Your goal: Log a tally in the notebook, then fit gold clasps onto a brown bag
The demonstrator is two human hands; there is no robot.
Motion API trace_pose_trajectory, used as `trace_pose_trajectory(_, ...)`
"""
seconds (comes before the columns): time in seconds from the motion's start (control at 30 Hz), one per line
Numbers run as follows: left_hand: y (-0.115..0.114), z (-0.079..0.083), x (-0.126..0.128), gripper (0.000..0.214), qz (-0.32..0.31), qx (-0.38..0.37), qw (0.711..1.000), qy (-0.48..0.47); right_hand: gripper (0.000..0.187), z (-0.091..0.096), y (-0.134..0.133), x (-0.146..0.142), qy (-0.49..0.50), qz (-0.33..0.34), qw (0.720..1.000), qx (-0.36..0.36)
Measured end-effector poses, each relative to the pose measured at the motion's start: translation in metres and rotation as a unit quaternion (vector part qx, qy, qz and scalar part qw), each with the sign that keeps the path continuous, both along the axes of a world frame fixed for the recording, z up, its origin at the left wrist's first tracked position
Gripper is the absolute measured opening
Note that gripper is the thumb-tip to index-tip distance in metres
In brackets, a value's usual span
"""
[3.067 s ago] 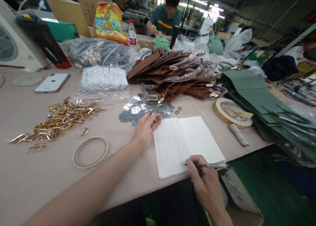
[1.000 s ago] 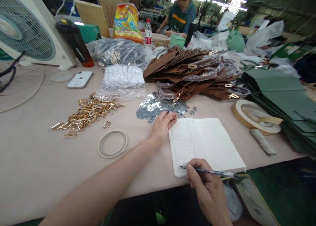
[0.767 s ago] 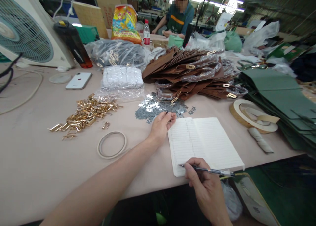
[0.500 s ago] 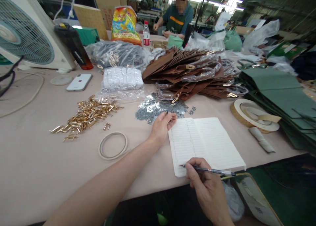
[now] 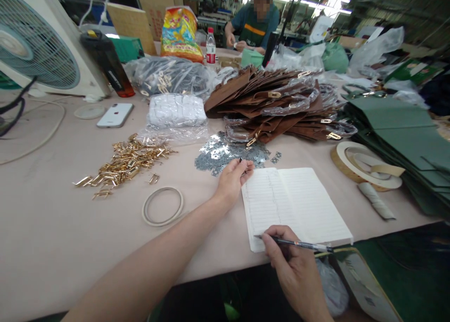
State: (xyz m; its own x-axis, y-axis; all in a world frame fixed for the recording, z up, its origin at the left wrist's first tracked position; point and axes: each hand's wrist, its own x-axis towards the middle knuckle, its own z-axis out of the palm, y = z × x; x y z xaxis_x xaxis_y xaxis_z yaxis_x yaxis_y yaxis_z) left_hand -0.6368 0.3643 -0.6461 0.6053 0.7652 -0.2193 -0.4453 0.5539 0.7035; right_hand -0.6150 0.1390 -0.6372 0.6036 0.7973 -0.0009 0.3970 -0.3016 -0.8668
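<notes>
Right hand [image 5: 291,261], near edge: closed on pen [image 5: 298,243], tip set at the foot of the left page of the notebook [image 5: 302,205]. Notebook: laid open on table [image 5: 52,228], near right; left page faintly marked, right page blank. Left hand [image 5: 232,181]: laid loose on the notebook's far left corner, nothing gripped. Just beyond: plates [image 5: 225,152]. Left: tape ring [image 5: 162,206], clips [image 5: 126,162].

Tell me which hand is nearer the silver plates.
Left. The left hand sits at the near edge of the plates; the right hand holds a pen on the notebook.
</notes>
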Motion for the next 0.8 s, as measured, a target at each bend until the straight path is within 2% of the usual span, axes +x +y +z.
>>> trace_pose_trajectory(0.33, 0.0004, -0.0021, -0.0004, 0.013, -0.004, 0.000, 1.000, -0.007, 0.033, 0.0005, -0.0003, -0.0001, -0.004, 0.005, 1.000, -0.006)
trace_pose_trajectory(0.57, 0.0010, -0.0029, -0.0001, 0.014, -0.003, 0.005, 1.000, -0.006, 0.031, 0.0053, 0.0057, -0.0012, -0.050, 0.016, 0.999, 0.012)
trace_pose_trajectory(0.8, 0.0010, -0.0036, -0.0006, 0.015, -0.004, 0.006, 1.000, -0.007, 0.028, 0.0016, 0.0052, -0.0004, -0.061, 0.027, 0.998, 0.004)
